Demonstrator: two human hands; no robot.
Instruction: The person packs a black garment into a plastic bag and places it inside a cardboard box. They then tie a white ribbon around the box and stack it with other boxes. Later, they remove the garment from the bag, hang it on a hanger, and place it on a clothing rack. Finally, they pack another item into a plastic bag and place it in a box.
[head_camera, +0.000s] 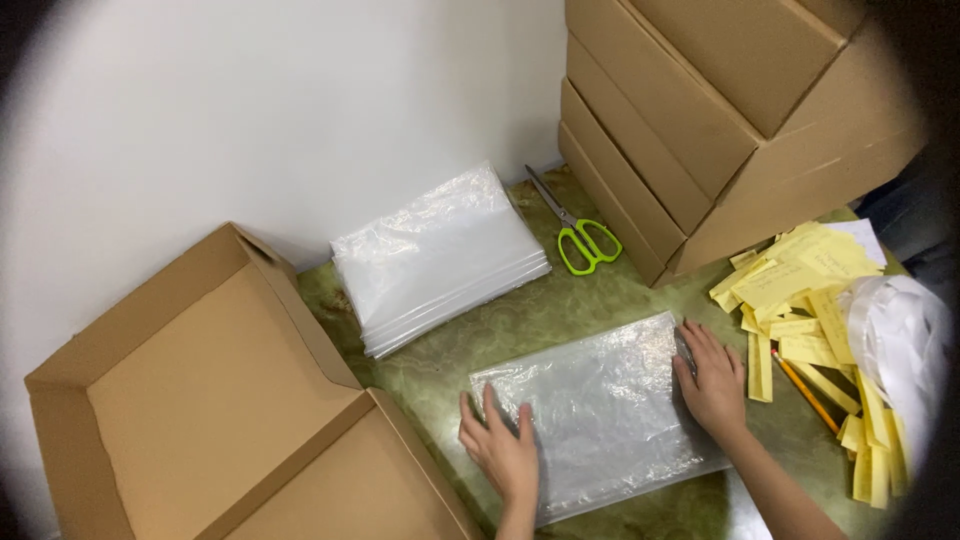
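The flat bag under both hands was thin, clear plastic, glossy and finely wrinkled, catching the light in pale streaks. The stack of bags beside it showed the same shiny, crinkled film, milky where the layers piled up. The surface looked like polished stone, green and mottled, with a smooth sheen. The open box and the stacked boxes were matt brown cardboard, plain and dry-looking. The scissors had dull metal blades and smooth, bright green plastic handles. The yellow slips were matt paper.
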